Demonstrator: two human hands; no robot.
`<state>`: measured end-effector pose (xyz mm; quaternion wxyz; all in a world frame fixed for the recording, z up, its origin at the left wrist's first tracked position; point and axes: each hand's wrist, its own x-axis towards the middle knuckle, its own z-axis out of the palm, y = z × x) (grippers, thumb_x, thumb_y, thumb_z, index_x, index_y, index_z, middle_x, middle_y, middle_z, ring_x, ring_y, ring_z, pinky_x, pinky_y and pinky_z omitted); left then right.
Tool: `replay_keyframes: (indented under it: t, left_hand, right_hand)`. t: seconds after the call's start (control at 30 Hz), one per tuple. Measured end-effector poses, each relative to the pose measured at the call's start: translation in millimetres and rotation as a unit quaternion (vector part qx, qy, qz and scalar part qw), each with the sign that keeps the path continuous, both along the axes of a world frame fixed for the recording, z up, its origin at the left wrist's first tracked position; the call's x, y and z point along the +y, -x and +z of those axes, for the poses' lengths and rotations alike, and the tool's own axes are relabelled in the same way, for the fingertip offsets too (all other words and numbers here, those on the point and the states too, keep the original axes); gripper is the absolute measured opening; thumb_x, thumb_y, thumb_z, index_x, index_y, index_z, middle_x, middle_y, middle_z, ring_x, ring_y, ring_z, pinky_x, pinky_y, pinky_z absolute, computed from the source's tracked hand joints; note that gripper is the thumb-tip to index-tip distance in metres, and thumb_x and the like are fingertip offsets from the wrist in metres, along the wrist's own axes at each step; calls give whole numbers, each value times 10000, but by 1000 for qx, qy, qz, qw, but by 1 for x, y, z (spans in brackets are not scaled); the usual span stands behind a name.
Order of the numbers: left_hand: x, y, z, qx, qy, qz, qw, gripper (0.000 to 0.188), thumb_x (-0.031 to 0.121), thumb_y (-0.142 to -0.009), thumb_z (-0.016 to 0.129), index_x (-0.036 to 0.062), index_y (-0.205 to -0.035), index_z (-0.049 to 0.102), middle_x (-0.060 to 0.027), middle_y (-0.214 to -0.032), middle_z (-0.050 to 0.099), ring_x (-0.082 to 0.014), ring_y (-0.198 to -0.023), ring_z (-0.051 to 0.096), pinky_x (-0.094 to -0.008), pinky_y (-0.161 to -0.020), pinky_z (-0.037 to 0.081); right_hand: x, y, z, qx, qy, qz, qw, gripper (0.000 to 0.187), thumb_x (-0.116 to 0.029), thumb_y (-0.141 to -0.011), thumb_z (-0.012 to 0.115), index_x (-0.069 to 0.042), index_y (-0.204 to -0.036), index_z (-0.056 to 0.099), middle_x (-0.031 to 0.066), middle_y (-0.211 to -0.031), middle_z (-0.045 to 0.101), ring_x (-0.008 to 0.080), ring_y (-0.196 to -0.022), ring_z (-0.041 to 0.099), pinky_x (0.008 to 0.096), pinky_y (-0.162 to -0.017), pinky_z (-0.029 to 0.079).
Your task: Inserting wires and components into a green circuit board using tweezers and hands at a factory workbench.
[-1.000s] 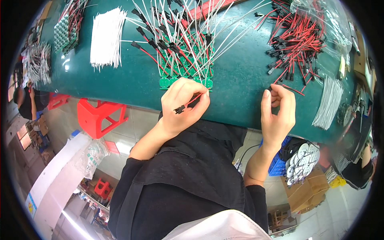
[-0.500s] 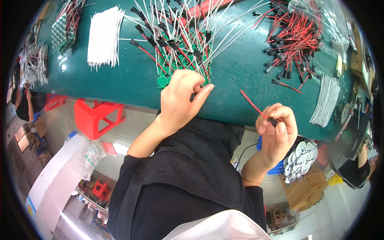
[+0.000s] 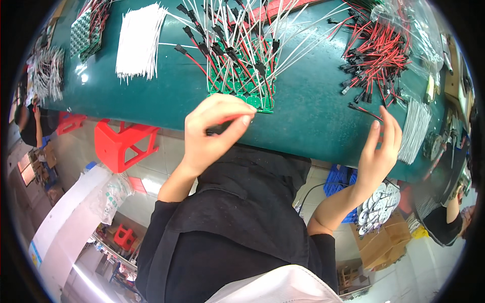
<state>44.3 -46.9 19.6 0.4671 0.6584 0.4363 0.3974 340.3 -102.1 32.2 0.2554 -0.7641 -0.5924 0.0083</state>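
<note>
My left hand (image 3: 211,126) is curled by the near edge of a green circuit board panel (image 3: 265,107), thumb tip and forefinger close together. Whatever lies between those fingertips, if anything, is too small to make out. White wires and red-and-black leads with black connectors (image 3: 217,49) stand up from the panel. My right hand (image 3: 378,151) is open over the table's near right part, thumb and fingers apart. Just beyond its fingertips lies a loose red lead with a black connector (image 3: 365,111). A bundle of grey-white wires (image 3: 415,130) lies beside this hand.
A pile of red leads with black connectors (image 3: 376,55) lies far right by a clear plastic bag (image 3: 417,38). White wires (image 3: 140,43), more boards (image 3: 87,33) and grey wires (image 3: 46,76) lie left on the green table (image 3: 313,101). A red stool (image 3: 121,146) stands below.
My right hand has moved right and away from me, and opened; the red lead it held no longer shows in it. My left hand has drawn slightly left, its thumb nearer the forefinger.
</note>
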Motion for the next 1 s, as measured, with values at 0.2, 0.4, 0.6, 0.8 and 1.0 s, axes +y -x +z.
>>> replay_keyframes:
  t: [0.2,0.4,0.6,0.8,1.0]
  left_hand:
    - [-4,-5,2,-82,120,79,986,112,-84,-817,669,-28,-914,682,-112,-947,674,-164,-859,668,-262,-774,561]
    - [3,-6,-6,53,-20,33,998,134,-74,-794,691,-10,-911,680,-75,-881,661,-134,-795,644,-236,-698,534]
    - [0,-10,-12,79,-32,50,995,146,-96,-767,688,-11,-881,656,-74,-826,648,-137,-742,628,-236,-654,523]
    - [-1,-12,-14,72,-64,64,993,163,-103,-748,693,-3,-870,652,-66,-813,651,-146,-733,632,-247,-635,514]
    - [-1,-11,-19,98,-111,61,987,167,-84,-733,707,19,-851,649,-62,-774,646,-191,-709,634,-292,-641,497]
  right_hand:
    - [-7,-3,-17,-29,43,-8,999,102,-57,-883,640,-26,-979,624,137,-989,576,312,-932,568,404,-819,467]
    - [-2,30,-23,134,-24,13,991,114,-106,-944,621,-2,-939,575,83,-859,569,153,-681,550,269,-563,458]
    - [-5,47,-24,417,-50,-40,906,148,-148,-1005,541,-6,-1042,518,13,-639,529,45,-504,456,195,-453,332]
    - [-4,53,-26,452,-69,-11,889,144,-139,-1017,509,-2,-1059,508,-3,-600,500,27,-448,393,195,-418,273]
    - [-4,55,-25,494,-80,3,866,164,-115,-1019,489,-1,-1135,466,5,-590,484,41,-465,399,190,-433,290]
